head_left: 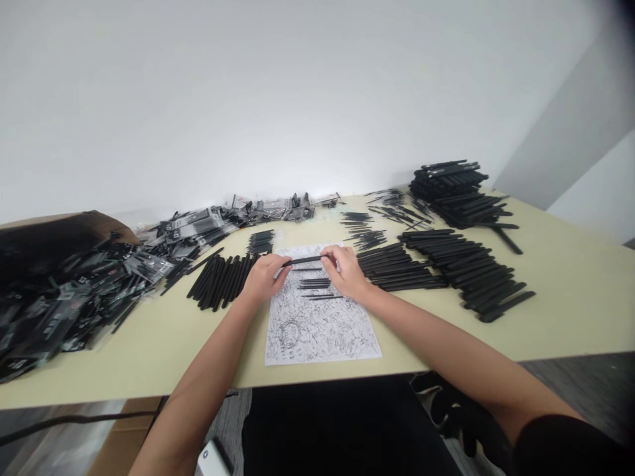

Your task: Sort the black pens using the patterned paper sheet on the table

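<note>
The desk point(570, 284) is pale yellow, with a white wall point(297, 99) behind it and gray floor point(585, 380) below. The left hand point(266, 276) and right hand point(344, 270) pinch a black stick point(306, 260) at its two ends, fingers closed on it. It is over the top part of the scribbled paper point(322, 334), between black piles.

A workroom, seemingly — 1 long table point(570, 284) bearing black sticks point(464, 268) and plastic packets point(191, 227).
</note>
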Available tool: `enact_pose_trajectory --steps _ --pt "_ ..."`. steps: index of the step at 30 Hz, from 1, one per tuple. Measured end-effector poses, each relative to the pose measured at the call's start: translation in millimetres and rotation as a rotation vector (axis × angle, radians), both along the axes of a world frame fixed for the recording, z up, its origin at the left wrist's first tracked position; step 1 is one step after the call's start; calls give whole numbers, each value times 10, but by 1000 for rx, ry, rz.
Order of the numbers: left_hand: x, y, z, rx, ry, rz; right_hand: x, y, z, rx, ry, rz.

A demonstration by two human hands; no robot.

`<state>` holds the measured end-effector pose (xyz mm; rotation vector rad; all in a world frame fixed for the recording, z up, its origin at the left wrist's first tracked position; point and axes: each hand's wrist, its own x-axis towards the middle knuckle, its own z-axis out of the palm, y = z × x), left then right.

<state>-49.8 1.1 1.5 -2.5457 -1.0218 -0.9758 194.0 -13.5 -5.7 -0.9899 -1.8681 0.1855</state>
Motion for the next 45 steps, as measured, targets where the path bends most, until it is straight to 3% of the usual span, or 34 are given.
enact_pose_trajectory --steps 8,17,27,36,45 --pt "4 6 1 38 2 -28 10 81 -32 -90 -88 -104" --pt "9 -31 53 30 -5 1 6 17 -14 -52 93 80" --pt "2 -7 30 30 -6 -32 23 60 -31 -193 2 24" --pt "7 -9 36 71 3 0 -27 48 -47 -90 116 92" --pt "12 9 27 20 -27 -38 -14 42 7 -234 8 16"
